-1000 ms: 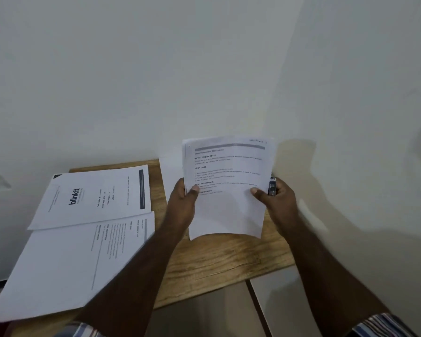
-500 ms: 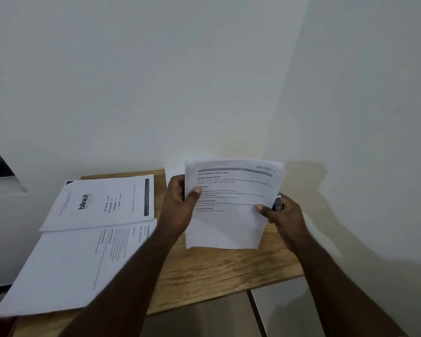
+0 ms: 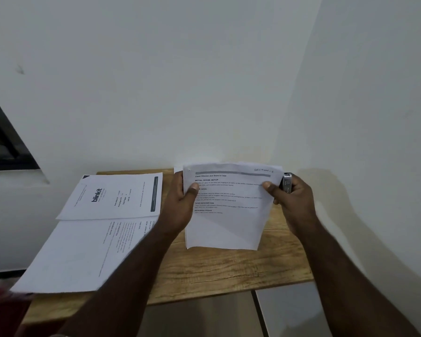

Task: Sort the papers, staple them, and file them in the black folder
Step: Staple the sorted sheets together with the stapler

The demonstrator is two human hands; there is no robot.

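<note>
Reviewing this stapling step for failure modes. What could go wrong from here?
1. The held stack looks uneven at its lower edge; stapling now could bind misaligned sheets.
2. The right hand holds both the stack and the stapler, so either might slip.
3. The large sheet overhangs the table edge on the left and could slide off.

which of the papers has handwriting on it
The stack of papers held up in both hands: "section" is handwritten at its top right corner. The two sheets lying flat on the table's left show only print.
</note>
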